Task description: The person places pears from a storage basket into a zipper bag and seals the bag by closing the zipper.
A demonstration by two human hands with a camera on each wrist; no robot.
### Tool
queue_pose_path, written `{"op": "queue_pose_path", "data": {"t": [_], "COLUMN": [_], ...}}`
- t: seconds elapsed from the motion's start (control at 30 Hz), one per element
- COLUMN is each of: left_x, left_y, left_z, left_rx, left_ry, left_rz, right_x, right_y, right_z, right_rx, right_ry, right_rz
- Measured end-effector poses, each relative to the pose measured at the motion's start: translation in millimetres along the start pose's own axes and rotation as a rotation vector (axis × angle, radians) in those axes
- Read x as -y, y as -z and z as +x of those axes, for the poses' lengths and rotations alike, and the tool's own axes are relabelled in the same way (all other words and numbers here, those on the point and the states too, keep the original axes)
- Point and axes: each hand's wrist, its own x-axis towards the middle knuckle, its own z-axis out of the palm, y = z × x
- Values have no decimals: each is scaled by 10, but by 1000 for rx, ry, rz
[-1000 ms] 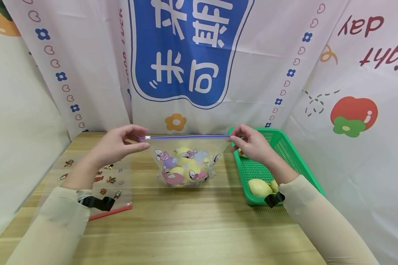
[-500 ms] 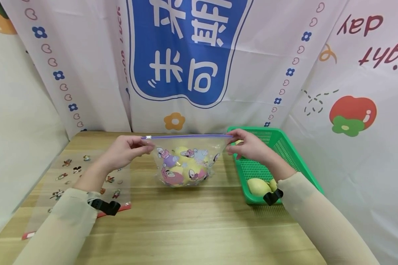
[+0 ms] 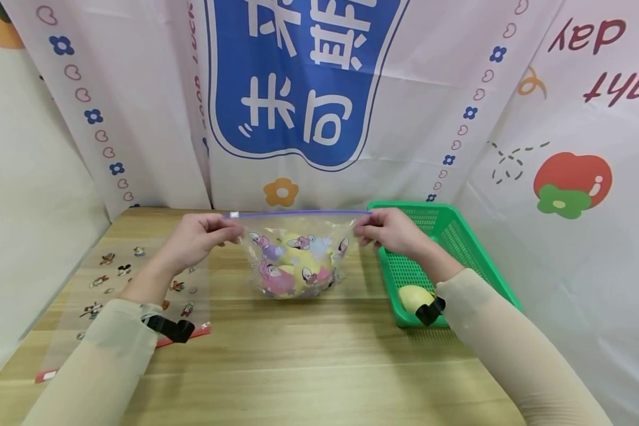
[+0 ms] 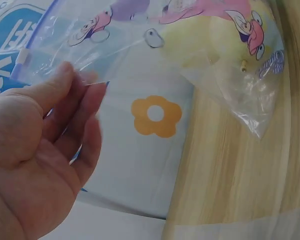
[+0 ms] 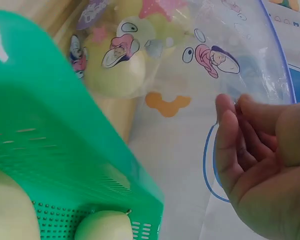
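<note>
A clear zip bag printed with cartoon figures hangs over the wooden table, with yellow fruits inside. Its purple zip strip is stretched level between my hands. My left hand pinches the bag's left top corner, close to the white slider. My right hand pinches the right top corner. In the left wrist view the bag fills the top and my left hand grips its edge. The right wrist view shows the bag beside my right hand.
A green mesh basket stands at the right with a yellow fruit in it, also seen as the basket in the right wrist view. A flat clear bag with a red strip lies on the table at the left. Printed cloth walls surround the table.
Both hands have drawn slightly inward and nearer, keeping hold of the bag's top corners. The bag has lifted a little off the table.
</note>
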Motion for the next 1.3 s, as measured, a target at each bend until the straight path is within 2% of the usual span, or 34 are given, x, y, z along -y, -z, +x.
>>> {"op": "queue_pose_path", "data": {"t": [0.17, 0.33, 0.57, 0.8, 0.97, 1.1, 1.2, 1.3], "left_x": [-90, -217, -213, -160, -120, -55, -19, -6], "left_y": [-8, -2, -39, -74, -122, -183, -202, -213], "left_z": [159, 382, 662, 879, 1005, 1076, 1107, 1127], "left_rx": [-110, -184, -187, -184, -183, -226, -244, -258], "left_ry": [20, 59, 80, 110, 170, 231, 262, 283], "left_rz": [-4, -70, -139, -141, -154, -144, -233, -414], "right_x": [58, 107, 126, 116, 86, 51, 70, 120], "right_y": [89, 192, 251, 284, 281, 218, 182, 158], "right_z": [77, 241, 491, 698, 796, 885, 965, 1059], "right_rx": [-53, -61, -74, -97, -117, -128, -122, -117], "right_ry": [-19, -63, -147, -165, -174, -189, -219, -249], "right_rz": [25, 60, 95, 94, 63, 59, 113, 239]}}
